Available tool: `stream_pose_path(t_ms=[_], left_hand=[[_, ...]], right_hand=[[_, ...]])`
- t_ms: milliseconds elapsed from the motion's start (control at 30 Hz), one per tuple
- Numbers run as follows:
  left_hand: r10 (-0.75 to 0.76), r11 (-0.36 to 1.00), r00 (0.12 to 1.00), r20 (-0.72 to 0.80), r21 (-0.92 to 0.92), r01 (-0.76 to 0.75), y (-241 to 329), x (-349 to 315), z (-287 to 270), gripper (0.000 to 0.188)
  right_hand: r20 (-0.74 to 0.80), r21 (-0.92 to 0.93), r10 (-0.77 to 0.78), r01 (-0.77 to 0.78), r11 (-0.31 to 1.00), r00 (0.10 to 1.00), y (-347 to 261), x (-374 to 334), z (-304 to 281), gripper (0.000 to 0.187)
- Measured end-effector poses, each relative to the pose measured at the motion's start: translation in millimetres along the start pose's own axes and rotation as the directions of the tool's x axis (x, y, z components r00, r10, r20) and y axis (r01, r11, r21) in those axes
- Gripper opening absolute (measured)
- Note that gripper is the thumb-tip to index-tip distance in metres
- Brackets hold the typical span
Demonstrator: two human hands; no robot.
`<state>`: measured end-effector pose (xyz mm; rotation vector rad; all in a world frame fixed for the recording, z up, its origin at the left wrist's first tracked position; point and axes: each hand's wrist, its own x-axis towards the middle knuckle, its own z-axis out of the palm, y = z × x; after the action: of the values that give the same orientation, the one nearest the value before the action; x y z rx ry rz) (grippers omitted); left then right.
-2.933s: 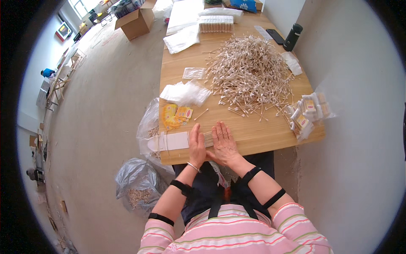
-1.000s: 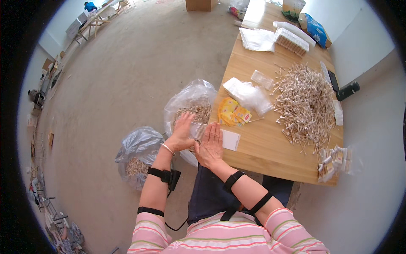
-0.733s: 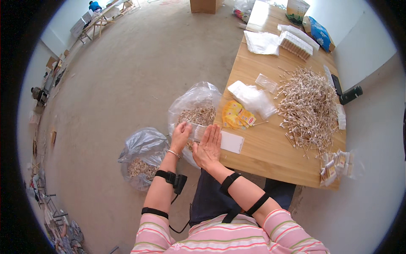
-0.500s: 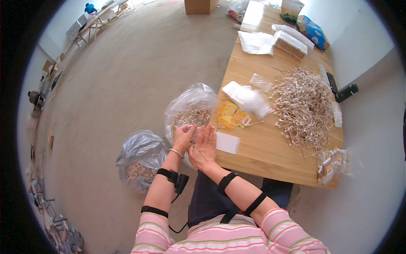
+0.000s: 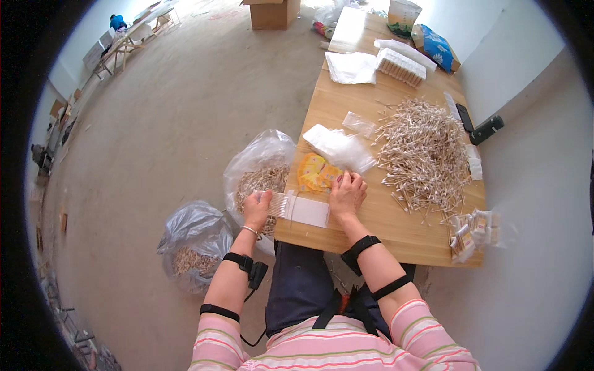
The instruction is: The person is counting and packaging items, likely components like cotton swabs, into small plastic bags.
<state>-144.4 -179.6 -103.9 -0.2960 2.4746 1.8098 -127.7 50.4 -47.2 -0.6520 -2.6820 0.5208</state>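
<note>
My left hand (image 5: pixel 256 210) is closed on one end of a small clear bag of cotton swabs (image 5: pixel 279 204), held at the table's left edge. The bag's other end lies against a white rectangular card (image 5: pixel 310 211). My right hand (image 5: pixel 348 196) has its fingers curled down onto the right edge of the yellow printed cards (image 5: pixel 315 172), fingertips on one card; the hand partly hides the grip. Just beyond the cards lies a stack of clear empty bags (image 5: pixel 339 148). A large heap of loose cotton swabs (image 5: pixel 424 154) covers the table's right side.
Filled swab packets (image 5: pixel 473 234) lie at the near right corner. A black bottle (image 5: pixel 487 130) stands by the wall. Two plastic sacks of swabs, one whitish (image 5: pixel 238 167) and one greyish (image 5: pixel 198 229), stand left of the wooden table (image 5: pixel 390 238). A cardboard box (image 5: pixel 270 15) sits farther back.
My hands were together over the whitish sack and have parted. The left now holds the swab bag at the table edge; the right has moved right onto the yellow cards.
</note>
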Motion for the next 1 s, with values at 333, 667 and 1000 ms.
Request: stream_pose_path(t_ms=[333,667,1000], left_hand=[[0.061,0.998,0.997,-0.039,0.038,-0.059,4,-5,0,0.036],[0.087,0.994,0.994,-0.071,0.071,-0.082,-8,-3,-2,0.043],[0.143,0.989,0.986,-0.08,0.051,-0.139,-6,-5,2,0.043]], right_hand=[[-0.048,0.301,-0.014,0.027,0.953,0.999,34,13,18,0.03],[0.558,0.736,-0.087,-0.444,0.511,0.825,-22,-26,-4,0.02],[0.664,0.621,-0.022,-0.534,0.574,0.748,-58,-40,11,0.01]])
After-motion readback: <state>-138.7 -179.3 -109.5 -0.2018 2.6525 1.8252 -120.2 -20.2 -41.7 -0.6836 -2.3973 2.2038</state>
